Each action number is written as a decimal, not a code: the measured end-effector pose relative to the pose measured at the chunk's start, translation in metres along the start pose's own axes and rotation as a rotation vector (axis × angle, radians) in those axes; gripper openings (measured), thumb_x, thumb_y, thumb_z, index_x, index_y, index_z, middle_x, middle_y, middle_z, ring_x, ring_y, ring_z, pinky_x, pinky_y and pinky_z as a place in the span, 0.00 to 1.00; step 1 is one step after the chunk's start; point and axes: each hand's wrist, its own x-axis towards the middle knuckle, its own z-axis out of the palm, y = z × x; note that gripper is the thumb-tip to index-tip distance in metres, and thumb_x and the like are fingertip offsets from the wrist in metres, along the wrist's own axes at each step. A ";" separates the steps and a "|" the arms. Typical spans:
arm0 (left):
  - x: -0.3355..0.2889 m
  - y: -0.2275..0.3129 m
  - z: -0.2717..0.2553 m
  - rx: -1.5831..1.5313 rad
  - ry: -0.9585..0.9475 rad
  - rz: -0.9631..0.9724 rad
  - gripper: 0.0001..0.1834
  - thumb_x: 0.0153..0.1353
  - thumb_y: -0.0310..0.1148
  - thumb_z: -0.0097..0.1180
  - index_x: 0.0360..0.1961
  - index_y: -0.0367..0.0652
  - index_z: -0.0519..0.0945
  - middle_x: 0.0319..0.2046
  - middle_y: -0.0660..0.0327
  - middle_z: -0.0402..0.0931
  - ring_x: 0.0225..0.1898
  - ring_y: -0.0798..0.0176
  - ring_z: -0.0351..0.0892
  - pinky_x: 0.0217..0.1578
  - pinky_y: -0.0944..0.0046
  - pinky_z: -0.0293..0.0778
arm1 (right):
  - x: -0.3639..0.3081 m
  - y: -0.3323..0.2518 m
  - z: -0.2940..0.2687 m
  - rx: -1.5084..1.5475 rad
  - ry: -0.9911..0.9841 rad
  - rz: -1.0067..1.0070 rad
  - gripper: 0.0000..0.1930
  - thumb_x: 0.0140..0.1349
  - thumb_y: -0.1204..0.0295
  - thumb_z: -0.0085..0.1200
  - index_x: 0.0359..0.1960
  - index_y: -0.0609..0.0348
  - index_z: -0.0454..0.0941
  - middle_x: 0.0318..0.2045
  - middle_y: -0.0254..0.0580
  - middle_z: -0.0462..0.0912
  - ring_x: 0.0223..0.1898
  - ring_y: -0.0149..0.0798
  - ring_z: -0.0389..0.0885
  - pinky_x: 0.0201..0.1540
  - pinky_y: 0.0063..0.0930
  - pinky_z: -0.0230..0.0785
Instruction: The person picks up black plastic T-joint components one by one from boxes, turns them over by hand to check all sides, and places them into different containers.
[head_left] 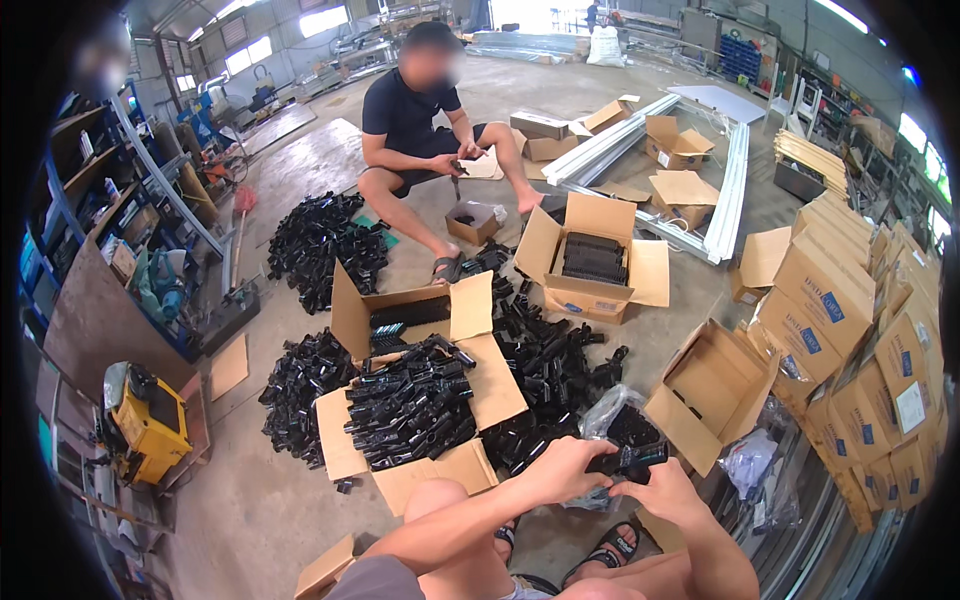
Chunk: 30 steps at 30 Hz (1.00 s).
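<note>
My left hand is closed round the left end of a black tubular part, held above my feet. My right hand grips the same part near its right end, thumb and fingers against it. Just beyond my hands lies a clear plastic bag beside a heap of similar black parts. To the left, an open cardboard box holds black parts, with a mound of loose black parts in front of it and over its flaps.
A co-worker sits across from me, hands on a small dark part. Another open box holds stacked black pieces; an open carton stands at right near stacked cartons. More black heaps lie left, beyond a yellow machine.
</note>
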 end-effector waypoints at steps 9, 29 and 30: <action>0.000 0.002 0.001 -0.010 0.016 -0.005 0.28 0.49 0.37 0.71 0.52 0.37 0.81 0.40 0.46 0.84 0.42 0.46 0.85 0.44 0.56 0.79 | -0.001 0.010 0.000 0.039 0.024 -0.026 0.26 0.49 0.51 0.72 0.34 0.65 0.82 0.23 0.52 0.81 0.24 0.50 0.78 0.30 0.39 0.69; 0.022 -0.040 -0.047 0.296 0.122 -0.105 0.25 0.50 0.38 0.67 0.49 0.38 0.82 0.37 0.43 0.83 0.40 0.42 0.83 0.44 0.51 0.78 | 0.007 0.039 -0.003 0.013 -0.058 0.216 0.29 0.61 0.54 0.63 0.56 0.62 0.74 0.33 0.47 0.86 0.35 0.41 0.84 0.40 0.34 0.74; 0.028 -0.041 -0.053 0.314 0.130 -0.125 0.25 0.50 0.38 0.67 0.49 0.39 0.83 0.38 0.43 0.82 0.41 0.42 0.83 0.45 0.50 0.78 | 0.006 0.047 -0.007 -0.056 -0.091 0.180 0.28 0.61 0.53 0.62 0.56 0.61 0.75 0.35 0.48 0.86 0.37 0.44 0.85 0.42 0.36 0.75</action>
